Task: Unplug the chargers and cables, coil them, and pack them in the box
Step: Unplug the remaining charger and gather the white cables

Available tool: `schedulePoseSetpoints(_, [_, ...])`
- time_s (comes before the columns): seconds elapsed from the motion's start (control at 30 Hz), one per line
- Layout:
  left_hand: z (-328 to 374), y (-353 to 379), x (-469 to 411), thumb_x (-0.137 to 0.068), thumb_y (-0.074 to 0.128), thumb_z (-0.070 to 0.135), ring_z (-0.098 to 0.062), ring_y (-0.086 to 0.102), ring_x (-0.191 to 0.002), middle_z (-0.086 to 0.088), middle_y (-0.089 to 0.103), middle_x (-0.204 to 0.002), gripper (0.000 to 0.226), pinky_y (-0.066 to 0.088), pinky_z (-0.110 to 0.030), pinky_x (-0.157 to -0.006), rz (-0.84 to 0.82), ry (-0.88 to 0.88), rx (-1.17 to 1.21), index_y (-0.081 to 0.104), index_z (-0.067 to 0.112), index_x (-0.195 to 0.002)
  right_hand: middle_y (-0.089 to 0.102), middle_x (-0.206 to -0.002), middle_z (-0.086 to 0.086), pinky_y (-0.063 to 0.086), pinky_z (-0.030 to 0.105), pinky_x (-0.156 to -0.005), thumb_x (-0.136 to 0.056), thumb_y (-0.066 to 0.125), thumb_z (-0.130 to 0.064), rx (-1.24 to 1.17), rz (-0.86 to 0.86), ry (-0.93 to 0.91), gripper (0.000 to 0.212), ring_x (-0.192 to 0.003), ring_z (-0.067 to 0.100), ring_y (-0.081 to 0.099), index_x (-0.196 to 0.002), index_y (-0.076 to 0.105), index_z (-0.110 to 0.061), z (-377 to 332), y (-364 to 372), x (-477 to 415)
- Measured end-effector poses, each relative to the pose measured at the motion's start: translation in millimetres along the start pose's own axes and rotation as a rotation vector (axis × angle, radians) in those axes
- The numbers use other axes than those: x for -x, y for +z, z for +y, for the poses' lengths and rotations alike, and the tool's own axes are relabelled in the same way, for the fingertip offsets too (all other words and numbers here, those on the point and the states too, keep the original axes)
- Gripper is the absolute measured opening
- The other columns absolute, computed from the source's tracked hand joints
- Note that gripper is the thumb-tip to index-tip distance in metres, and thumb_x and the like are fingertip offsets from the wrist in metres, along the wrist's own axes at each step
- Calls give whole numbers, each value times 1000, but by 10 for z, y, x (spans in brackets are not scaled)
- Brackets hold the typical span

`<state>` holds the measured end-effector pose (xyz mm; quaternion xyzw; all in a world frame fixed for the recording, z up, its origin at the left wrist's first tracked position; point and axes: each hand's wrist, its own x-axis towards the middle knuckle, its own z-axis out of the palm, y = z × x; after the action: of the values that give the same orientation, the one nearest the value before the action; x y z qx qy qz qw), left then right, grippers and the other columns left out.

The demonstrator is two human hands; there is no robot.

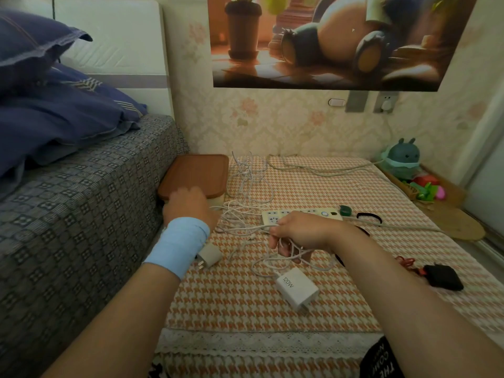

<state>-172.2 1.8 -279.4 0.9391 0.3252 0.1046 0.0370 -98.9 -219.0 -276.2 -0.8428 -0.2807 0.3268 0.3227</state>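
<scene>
Nearest, the 120W charger (297, 289) lies loose. The right hand (300, 233) fists a bunch of white cable (272, 264) — tighten it into even loops before packing. The left hand (188, 205) rests on the box lid (199, 170); its grip is unclear — lift the lid clear first. Beyond, tangled cables (245, 173) wait by the power strip (313, 214).

White cable (296, 252) in right grip (298, 233)

Head-worn view — facing forward and down, near the table (245, 309), edges seemingly warped.
</scene>
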Motion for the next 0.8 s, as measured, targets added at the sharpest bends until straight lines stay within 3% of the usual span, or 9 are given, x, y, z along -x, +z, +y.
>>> schedulePoseSetpoints(0.07, [145, -50, 69, -90, 61, 30, -32, 52, -108, -12, 57, -116, 25, 45, -41, -88, 275, 300, 182, 58, 13, -109, 66, -69, 4, 51, 33, -58, -108, 46, -32, 10, -8, -1, 38, -54, 18, 60, -92, 72, -9, -35, 36, -17])
schedulePoseSetpoints(0.1, [248, -56, 127, -93, 58, 24, -28, 52, -110, -8, 58, -117, 20, 43, -39, -92, 277, 470, 332, 60, 16, -111, 66, -68, 4, 51, 33, -58, -107, 46, -31, 7, -6, -9, 37, -55, 18, 59, -90, 72, -9, -51, 47, -26])
schedulePoseSetpoints(0.2, [501, 68, 332, -102, 45, 25, -17, 58, -111, 2, 63, -123, 31, 44, -32, -97, -221, 707, 582, 54, 25, -131, 64, -70, 6, 51, 39, -63, -103, 49, -21, -32, 45, -39, 32, -59, 20, 57, -82, 71, -10, -74, 60, -36])
schedulePoseSetpoints(0.33, [460, 142, 231, -104, 39, 30, -16, 55, -78, 7, 60, -80, 28, 41, -31, -74, -357, 681, 501, 66, 23, -99, 52, -73, 4, 55, 36, -59, -102, 57, -28, -155, 3, -5, 27, -63, 20, 48, -95, 72, -7, -38, 1, -23])
schedulePoseSetpoints(0.4, [431, 88, 179, -103, 38, 39, -18, 53, -74, 4, 58, -74, 35, 38, -32, -68, -333, 654, 472, 62, 26, -81, 46, -78, 1, 39, 29, -53, -102, 54, -35, -229, -24, 0, 32, -62, 14, 36, -109, 70, -8, -21, -45, -18])
schedulePoseSetpoints(0.47, [376, 60, 145, -100, 36, 53, -16, 56, -71, 4, 60, -73, 43, 40, -31, -64, -262, 617, 411, 66, 27, -83, 50, -82, -2, 24, 25, -50, -101, 52, -46, -346, 1, -18, 38, -60, 11, 30, -117, 68, -15, 15, -101, -50])
schedulePoseSetpoints(0.53, [263, 29, 78, -95, 39, 62, -13, 58, -67, 9, 61, -68, 48, 46, -30, -65, -162, 554, 378, 70, 29, -81, 54, -90, 0, 22, 23, -47, -97, 56, -52, -382, 105, 2, 42, -60, 10, 32, -112, 69, -15, 75, -169, -84])
schedulePoseSetpoints(0.67, [-57, 18, -82, -91, 49, 62, -16, 51, -58, -4, 57, -62, 54, 39, -29, -57, -92, 418, 483, 69, 16, -71, 59, -96, 2, 32, 24, -48, -98, 66, -24, -162, 331, 121, 6, -66, 14, 39, -100, 69, -20, 208, -273, -63])
schedulePoseSetpoints(0.8, [-122, 70, -133, -91, 48, 62, -18, 47, -54, -5, 50, -58, 58, 30, -28, -52, -47, 348, 365, 61, 11, -67, 48, -75, 4, 29, 23, -43, -101, 59, -14, -207, 341, 161, 10, -54, 14, 33, -101, 69, -16, 246, -246, -96])
